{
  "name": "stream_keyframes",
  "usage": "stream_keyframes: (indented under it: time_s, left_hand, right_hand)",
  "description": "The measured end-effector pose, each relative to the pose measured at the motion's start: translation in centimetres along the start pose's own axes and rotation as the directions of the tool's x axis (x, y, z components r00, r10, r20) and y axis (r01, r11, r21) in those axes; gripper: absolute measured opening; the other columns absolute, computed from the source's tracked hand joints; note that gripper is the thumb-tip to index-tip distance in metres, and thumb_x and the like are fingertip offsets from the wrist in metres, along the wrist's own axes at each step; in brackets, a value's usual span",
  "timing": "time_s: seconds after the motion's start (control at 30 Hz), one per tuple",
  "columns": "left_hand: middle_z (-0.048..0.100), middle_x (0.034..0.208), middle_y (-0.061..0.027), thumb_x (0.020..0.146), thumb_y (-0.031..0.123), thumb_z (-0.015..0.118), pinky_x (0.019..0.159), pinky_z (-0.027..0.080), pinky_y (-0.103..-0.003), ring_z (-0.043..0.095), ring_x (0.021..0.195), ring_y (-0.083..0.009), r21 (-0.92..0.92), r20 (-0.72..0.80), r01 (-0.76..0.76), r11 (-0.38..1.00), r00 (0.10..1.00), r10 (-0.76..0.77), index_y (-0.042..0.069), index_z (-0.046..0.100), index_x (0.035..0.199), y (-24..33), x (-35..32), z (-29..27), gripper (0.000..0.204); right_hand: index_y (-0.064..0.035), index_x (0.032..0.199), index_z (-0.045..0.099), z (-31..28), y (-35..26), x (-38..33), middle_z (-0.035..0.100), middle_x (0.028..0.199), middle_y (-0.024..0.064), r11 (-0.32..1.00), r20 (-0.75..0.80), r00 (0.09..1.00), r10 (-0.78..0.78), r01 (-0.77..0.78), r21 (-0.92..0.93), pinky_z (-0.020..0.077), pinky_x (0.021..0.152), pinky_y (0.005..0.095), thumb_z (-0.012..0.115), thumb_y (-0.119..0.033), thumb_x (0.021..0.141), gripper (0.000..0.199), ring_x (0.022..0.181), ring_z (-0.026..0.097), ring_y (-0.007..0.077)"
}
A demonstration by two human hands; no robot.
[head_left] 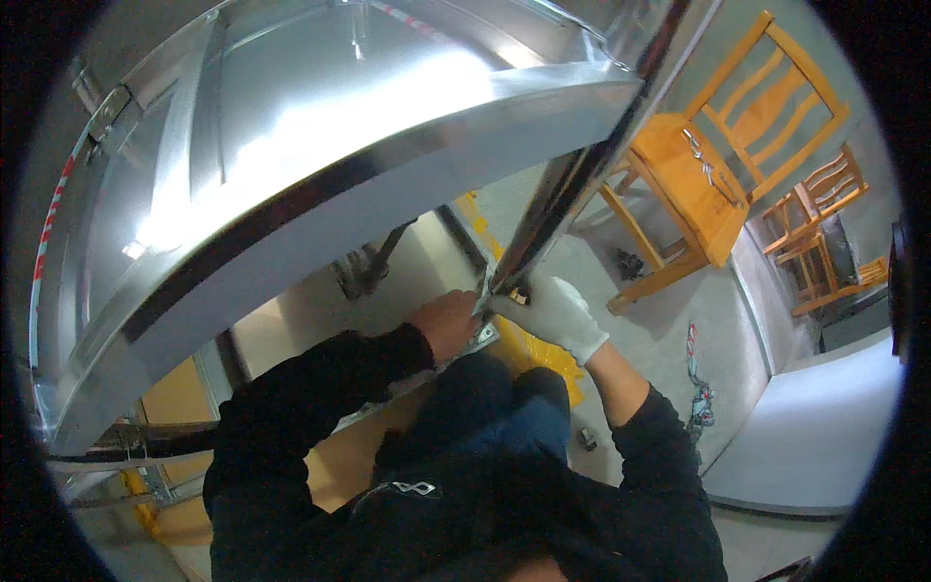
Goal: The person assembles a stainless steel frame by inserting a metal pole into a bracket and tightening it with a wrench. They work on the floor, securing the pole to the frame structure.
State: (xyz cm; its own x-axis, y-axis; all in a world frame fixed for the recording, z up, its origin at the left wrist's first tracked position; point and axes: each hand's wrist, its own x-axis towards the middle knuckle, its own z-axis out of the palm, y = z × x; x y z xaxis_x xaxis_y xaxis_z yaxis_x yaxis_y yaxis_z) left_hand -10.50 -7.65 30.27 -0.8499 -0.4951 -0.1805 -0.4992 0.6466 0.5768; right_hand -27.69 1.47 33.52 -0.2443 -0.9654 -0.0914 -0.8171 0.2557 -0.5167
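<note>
A crouching worker is steadying the post's (558, 199) foot, bare left hand (448, 323) closed beside the bracket (477, 339), gloved right hand (558, 312) pinching it, ideally keeping both grips low and square.

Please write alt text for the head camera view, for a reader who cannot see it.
A person's bare left hand and white-gloved right hand meet at the lower corner of a large shiny metal cabinet. Wooden chairs stand on the grey floor to the right.
</note>
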Motion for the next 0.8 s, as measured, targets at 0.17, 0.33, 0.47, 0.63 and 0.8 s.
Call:
stream_keyframes:
  time_s: [0.17,0.33,0.47,0.63,0.8]
  left_hand:
    - [0.056,0.095,-0.0213,0.083,0.02,0.052,0.076,0.045,-0.049,0.056,0.091,-0.039,0.023,-0.033,-0.053,0.998,0.998,0.053,-0.001,0.051,0.098,-1.5,0.8,1.7,0.025]
    - [0.055,0.1,-0.0242,0.08,0.015,0.052,0.08,0.045,-0.048,0.055,0.093,-0.0393,-0.064,-0.056,-0.115,0.991,0.992,0.112,-0.003,0.05,0.101,-1.8,1.0,1.7,0.028]
    - [0.056,0.101,-0.0243,0.081,0.016,0.052,0.082,0.045,-0.047,0.055,0.096,-0.0385,-0.104,0.007,-0.122,0.987,0.992,0.124,-0.004,0.051,0.103,-1.7,1.4,0.5,0.03]
    - [0.056,0.101,-0.0225,0.083,0.018,0.052,0.082,0.046,-0.046,0.056,0.095,-0.0378,-0.279,0.037,-0.115,0.953,0.991,0.13,-0.004,0.051,0.104,0.8,-0.5,-1.0,0.03]
    - [0.056,0.1,-0.023,0.083,0.018,0.053,0.079,0.047,-0.046,0.057,0.093,-0.0385,-0.055,0.021,-0.108,0.993,0.994,0.109,-0.003,0.049,0.105,-1.5,0.8,1.3,0.031]
  right_hand:
    - [-0.0116,0.091,0.068,0.4,-2.6,0.3,0.065,0.077,0.0145,0.981,-0.082,0.989,0.123,-0.133,-0.138,0.0495,0.064,0.039,0.059,-0.059,0.074,0.051,0.073,0.064,0.0317]
    - [-0.0139,0.088,0.071,1.5,-2.9,0.0,0.065,0.074,0.0137,0.981,-0.227,0.97,0.092,-0.127,-0.144,0.0496,0.064,0.0394,0.058,-0.059,0.074,0.049,0.072,0.064,0.0308]
    - [-0.0124,0.087,0.071,1.3,-3.3,0.4,0.065,0.074,0.0159,0.984,-0.228,0.97,0.089,-0.12,-0.129,0.0488,0.063,0.0405,0.058,-0.056,0.076,0.047,0.072,0.063,0.0324]
    - [-0.0106,0.087,0.07,1.6,-1.9,-0.1,0.064,0.075,0.0174,0.994,-0.226,0.972,0.066,-0.084,-0.069,0.0479,0.063,0.0415,0.059,-0.053,0.077,0.045,0.072,0.063,0.0342]
    - [-0.0086,0.091,0.068,2.2,-3.0,-0.1,0.065,0.078,0.016,0.996,-0.218,0.974,0.065,-0.075,-0.038,0.0481,0.066,0.0392,0.062,-0.047,0.077,0.041,0.074,0.063,0.032]
